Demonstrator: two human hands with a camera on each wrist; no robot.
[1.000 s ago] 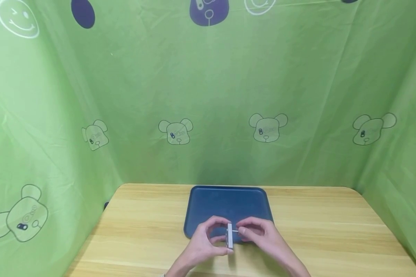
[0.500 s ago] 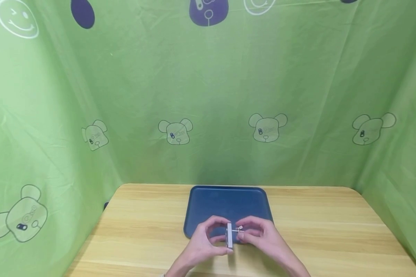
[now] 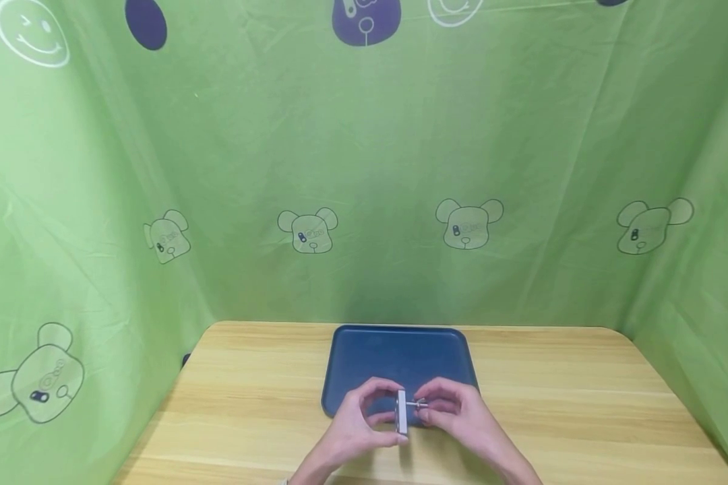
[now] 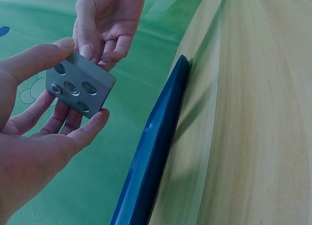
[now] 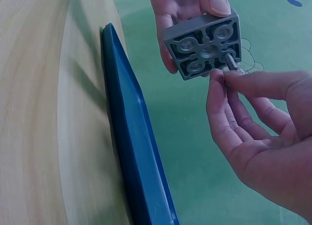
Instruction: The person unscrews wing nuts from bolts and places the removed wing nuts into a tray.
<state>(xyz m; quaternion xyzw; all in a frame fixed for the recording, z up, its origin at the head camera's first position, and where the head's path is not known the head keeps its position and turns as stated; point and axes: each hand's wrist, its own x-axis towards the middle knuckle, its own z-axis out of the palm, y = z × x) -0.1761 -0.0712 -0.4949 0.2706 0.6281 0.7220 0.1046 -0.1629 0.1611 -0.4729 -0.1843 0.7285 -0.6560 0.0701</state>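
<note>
My left hand [image 3: 359, 421] grips a square grey metal plate [image 4: 80, 83] by its edges, thumb on one side and fingers on the other. The plate stands on edge above the tray's near side, with round holes through it. A bolt's head [image 4: 56, 89] sits in one corner hole. On the ribbed face the threaded bolt [image 5: 231, 62] sticks out toward my right hand [image 3: 464, 414]. Its thumb and fingertips pinch at the bolt's end, around a small wing-shaped metal nut [image 3: 421, 403], mostly hidden by the fingers.
A dark blue tray [image 3: 400, 343] with a raised rim lies on the wood-grain table [image 3: 267, 384], just beyond and below both hands. Green printed cloth [image 3: 388, 155] hangs behind and at both sides of the table.
The right fingers shift slightly round the bolt's end; more of the small nut shows than a second ago, and it has turned. The left hand and plate stay put.
</note>
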